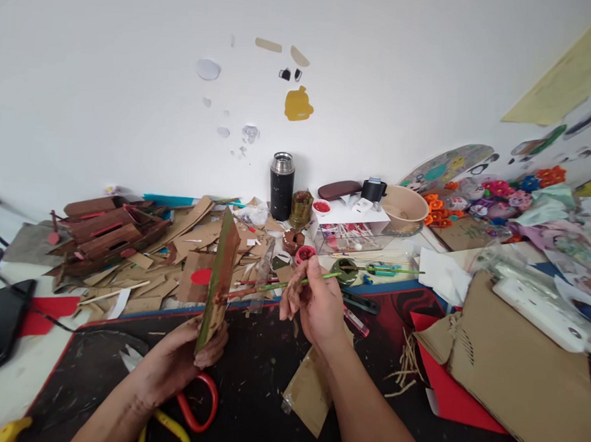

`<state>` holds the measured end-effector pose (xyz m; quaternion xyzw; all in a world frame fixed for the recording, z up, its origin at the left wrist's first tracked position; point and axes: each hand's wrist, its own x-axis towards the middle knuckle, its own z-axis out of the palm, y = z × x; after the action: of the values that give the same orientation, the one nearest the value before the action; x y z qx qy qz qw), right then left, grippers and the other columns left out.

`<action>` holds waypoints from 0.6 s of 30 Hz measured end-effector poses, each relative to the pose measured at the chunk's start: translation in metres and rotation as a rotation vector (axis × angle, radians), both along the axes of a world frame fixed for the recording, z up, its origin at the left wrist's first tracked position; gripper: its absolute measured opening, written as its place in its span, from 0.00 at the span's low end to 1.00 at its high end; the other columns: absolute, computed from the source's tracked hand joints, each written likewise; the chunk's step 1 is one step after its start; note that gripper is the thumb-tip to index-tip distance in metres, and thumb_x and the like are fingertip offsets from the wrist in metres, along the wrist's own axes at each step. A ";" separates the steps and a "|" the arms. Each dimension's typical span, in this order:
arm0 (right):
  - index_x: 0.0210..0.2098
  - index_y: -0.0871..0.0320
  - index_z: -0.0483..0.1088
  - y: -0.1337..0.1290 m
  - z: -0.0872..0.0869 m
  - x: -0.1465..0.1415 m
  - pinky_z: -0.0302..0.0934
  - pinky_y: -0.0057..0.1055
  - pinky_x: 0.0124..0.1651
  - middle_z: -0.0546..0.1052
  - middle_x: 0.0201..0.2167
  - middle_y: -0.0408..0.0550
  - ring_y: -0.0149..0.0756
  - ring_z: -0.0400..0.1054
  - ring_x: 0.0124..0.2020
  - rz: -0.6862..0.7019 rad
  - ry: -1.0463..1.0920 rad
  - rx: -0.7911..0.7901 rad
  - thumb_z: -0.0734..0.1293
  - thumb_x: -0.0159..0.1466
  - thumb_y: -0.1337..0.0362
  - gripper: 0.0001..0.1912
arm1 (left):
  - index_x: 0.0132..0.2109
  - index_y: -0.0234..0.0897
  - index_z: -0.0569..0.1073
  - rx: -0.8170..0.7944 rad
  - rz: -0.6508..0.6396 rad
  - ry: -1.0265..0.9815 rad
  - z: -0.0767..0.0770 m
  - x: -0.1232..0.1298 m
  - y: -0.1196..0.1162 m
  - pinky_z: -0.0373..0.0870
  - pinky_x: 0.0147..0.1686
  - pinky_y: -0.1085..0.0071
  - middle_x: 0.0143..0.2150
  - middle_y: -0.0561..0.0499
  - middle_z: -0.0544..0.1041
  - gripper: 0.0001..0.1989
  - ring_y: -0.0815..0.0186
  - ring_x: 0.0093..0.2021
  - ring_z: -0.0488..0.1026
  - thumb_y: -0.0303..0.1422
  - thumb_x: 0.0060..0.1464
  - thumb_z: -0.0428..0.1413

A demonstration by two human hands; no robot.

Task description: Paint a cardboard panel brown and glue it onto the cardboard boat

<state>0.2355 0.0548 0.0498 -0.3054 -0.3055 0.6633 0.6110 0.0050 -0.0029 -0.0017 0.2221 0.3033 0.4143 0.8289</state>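
Head view: one panel (227, 260), green and brown, stood nearly upright over the mat (256, 372); left hand (200, 348), grip pinching its lower end. One brush (271, 287), slanted, tip at the panel's brown face, contact uncertain; right hand (319, 302), grip pinching the handle. One pot (304, 253), red inside, beyond that hand. Good brushwork seemed to need a steady panel and light, lengthwise strokes.

White surface (21, 364) bearing a dark mat (249, 391), cardboard scraps (199, 237) and, toward the wall, an upright black flask (281, 193).
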 end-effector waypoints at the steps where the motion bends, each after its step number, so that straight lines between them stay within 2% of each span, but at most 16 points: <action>1: 0.25 0.57 0.70 0.000 0.000 0.000 0.54 0.23 0.13 0.66 0.10 0.36 0.30 0.63 0.09 0.006 -0.008 -0.001 0.72 0.65 0.40 0.28 | 0.31 0.35 0.74 -0.001 0.002 -0.004 0.000 0.000 0.000 0.56 0.25 0.72 0.25 0.55 0.62 0.15 0.71 0.24 0.52 0.40 0.56 0.67; 7: 0.25 0.57 0.70 -0.002 0.002 -0.001 0.54 0.24 0.12 0.65 0.10 0.36 0.30 0.62 0.09 0.027 -0.022 0.001 0.72 0.65 0.40 0.27 | 0.36 0.34 0.77 -0.004 0.012 -0.033 -0.004 -0.002 0.000 0.57 0.25 0.72 0.25 0.55 0.62 0.12 0.71 0.24 0.52 0.38 0.57 0.66; 18: 0.27 0.58 0.73 -0.001 0.002 0.002 0.53 0.24 0.13 0.69 0.12 0.40 0.32 0.65 0.11 -0.001 0.006 -0.018 0.71 0.63 0.35 0.30 | 0.30 0.34 0.75 -0.008 -0.010 0.003 -0.001 -0.002 0.000 0.58 0.26 0.72 0.25 0.54 0.63 0.17 0.71 0.24 0.53 0.42 0.55 0.68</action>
<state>0.2377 0.0539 0.0520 -0.3093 -0.2976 0.6668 0.6093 0.0028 -0.0033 -0.0026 0.2207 0.3050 0.4087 0.8314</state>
